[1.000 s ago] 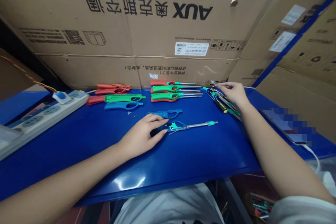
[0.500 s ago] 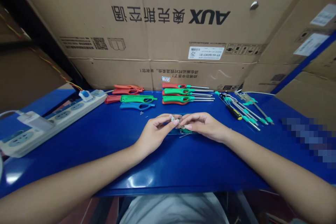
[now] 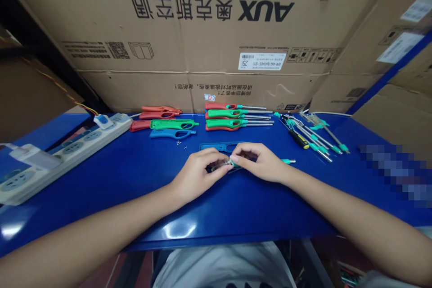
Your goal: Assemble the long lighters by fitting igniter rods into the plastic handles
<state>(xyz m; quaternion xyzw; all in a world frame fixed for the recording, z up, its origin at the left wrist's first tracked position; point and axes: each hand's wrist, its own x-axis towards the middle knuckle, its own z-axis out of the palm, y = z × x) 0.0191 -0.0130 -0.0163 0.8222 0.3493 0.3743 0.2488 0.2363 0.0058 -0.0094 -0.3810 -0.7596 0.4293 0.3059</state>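
Observation:
My left hand [image 3: 199, 171] is closed around a small clear piece [image 3: 218, 166] that looks like a lighter's fuel tank. The fingertips of my right hand [image 3: 258, 162] pinch the small end of the same part, close to the left thumb. A metal rod with a green end [image 3: 288, 161] shows beyond the right wrist; whether it joins the held part is hidden. Just behind my hands lies a blue lighter shell half [image 3: 216, 146], partly covered by the right fingers. Thin wires under my fingers are hard to make out.
Red, green and blue shell halves [image 3: 175, 124] lie at the back left. Several assembled lighters [image 3: 224, 123] are stacked at the back centre. Metal tubes [image 3: 312, 137] and a black-yellow screwdriver [image 3: 299, 139] lie right. A power strip [image 3: 70, 153] runs along the left; cardboard [image 3: 202, 54] stands behind.
My fingers have shifted round the clear part, and my right hand now pinches its end. More of the blue shell half and the green-ended rod shows. The view has tilted slightly.

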